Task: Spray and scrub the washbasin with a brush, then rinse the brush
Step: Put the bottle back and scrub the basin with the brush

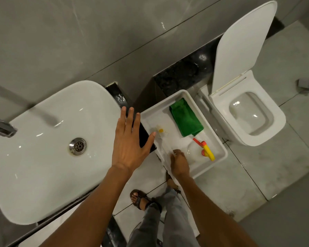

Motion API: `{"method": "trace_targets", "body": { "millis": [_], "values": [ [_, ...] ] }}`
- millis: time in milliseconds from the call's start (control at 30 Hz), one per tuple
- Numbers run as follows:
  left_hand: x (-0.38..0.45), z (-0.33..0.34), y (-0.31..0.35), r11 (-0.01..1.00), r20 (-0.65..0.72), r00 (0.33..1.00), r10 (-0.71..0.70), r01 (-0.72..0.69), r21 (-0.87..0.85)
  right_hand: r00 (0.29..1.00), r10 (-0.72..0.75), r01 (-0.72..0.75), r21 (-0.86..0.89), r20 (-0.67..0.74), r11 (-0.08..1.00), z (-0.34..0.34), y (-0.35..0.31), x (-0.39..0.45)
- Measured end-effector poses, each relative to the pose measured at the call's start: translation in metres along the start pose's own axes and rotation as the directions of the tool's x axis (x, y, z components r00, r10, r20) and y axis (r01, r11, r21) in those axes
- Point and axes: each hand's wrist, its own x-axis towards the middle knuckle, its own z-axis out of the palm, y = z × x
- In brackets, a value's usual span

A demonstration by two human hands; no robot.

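The white oval washbasin (43,166) fills the left, with a metal drain (78,146) and a tap (2,129) at its left edge. A white tray (219,148) sits to the right of the basin. In it lies a white brush (161,131) with a yellow centre and a clear handle. My right hand (179,163) is shut on that handle's near end. A spray bottle (204,148) with a red and yellow nozzle lies in the tray beside my right hand. My left hand (130,141) hovers open, fingers spread, over the basin's right rim.
A folded green cloth (185,118) lies at the tray's far side. A white toilet (246,111) with its lid up stands to the right. A black countertop (118,97) edges the basin. My sandalled feet (139,198) stand on pale floor tiles below.
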Motion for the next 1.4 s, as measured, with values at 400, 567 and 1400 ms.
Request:
{"method": "trace_targets", "body": {
  "millis": [400,567,1400],
  "values": [
    [-0.05,-0.034,-0.046,0.964,-0.128,0.988,0.086,-0.115,-0.24,0.998,0.016,0.049,0.843,-0.068,0.536,-0.066,-0.069,-0.117],
    [-0.105,-0.059,-0.132,0.968,-0.129,0.986,-0.105,0.071,-0.242,0.982,-0.189,0.076,0.874,0.018,0.48,-0.072,-0.12,-0.173],
    [-0.18,-0.07,-0.28,0.746,-0.165,0.756,-0.633,0.54,-0.389,0.854,-0.225,0.482,-0.555,0.469,0.678,0.12,-0.325,-0.241]
  ]
}}
